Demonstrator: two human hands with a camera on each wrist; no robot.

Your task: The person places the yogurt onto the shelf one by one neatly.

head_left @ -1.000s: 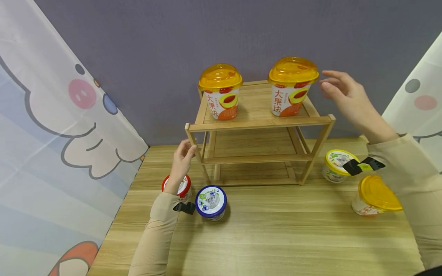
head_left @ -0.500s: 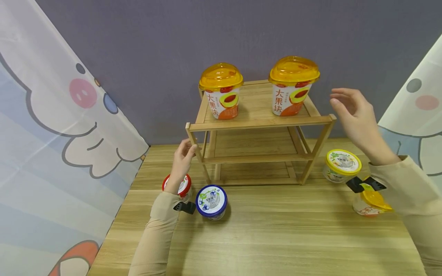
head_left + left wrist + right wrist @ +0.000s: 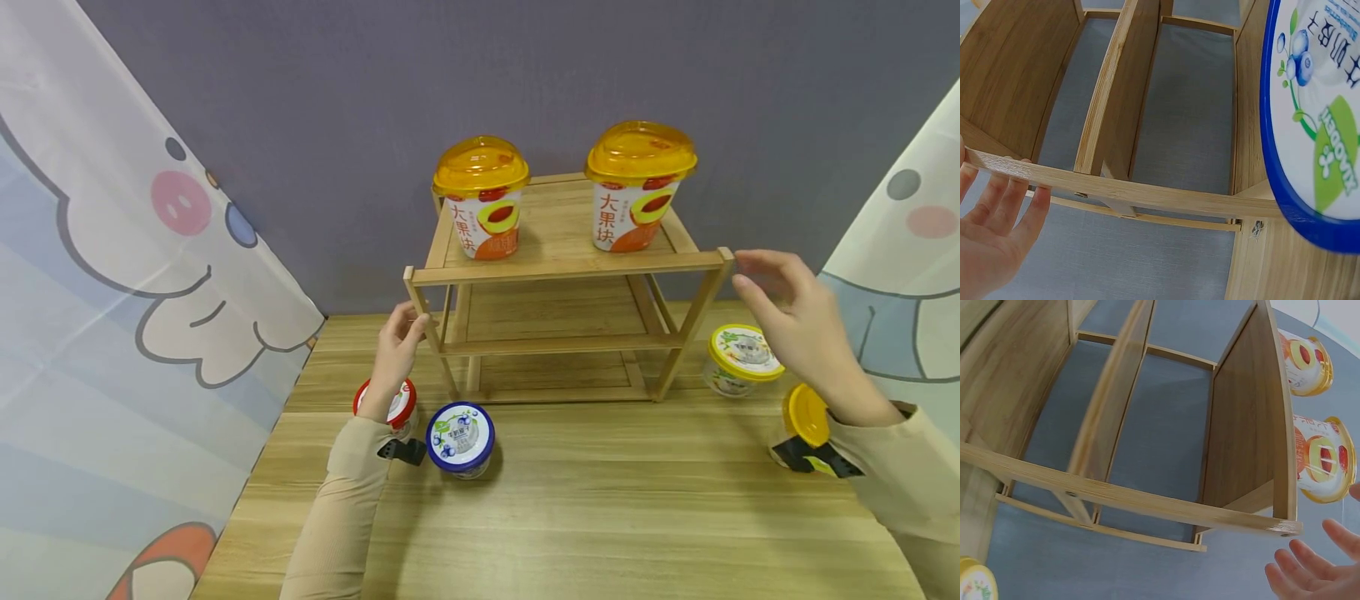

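Note:
My left hand [image 3: 395, 348] grips the left front post of a small bamboo shelf rack [image 3: 570, 271], its fingertips behind the post [image 3: 1054, 178] in the left wrist view. Beside the rack's upper right corner, my right hand [image 3: 806, 329] is in the air with spread fingers and nothing in it. Two peach fruit cups with domed orange lids stand upright on the top shelf, the left cup [image 3: 483, 200] and the right cup [image 3: 633, 187]. In the right wrist view the right hand [image 3: 1329, 569] is apart from the nearer cup [image 3: 1325, 459].
A blue-lidded tub [image 3: 460, 437] and a red-lidded tub [image 3: 401, 408] sit on the wooden table [image 3: 600, 508] at left. To the right are a yellow-lidded tub [image 3: 742, 354] and another orange-lidded cup [image 3: 808, 412], partly hidden by the right wrist. Printed curtains [image 3: 180, 333] flank the table.
My right hand has moved away from the right cup on the top shelf and down to the right, beside the rack's corner. The left hand has stayed on the post.

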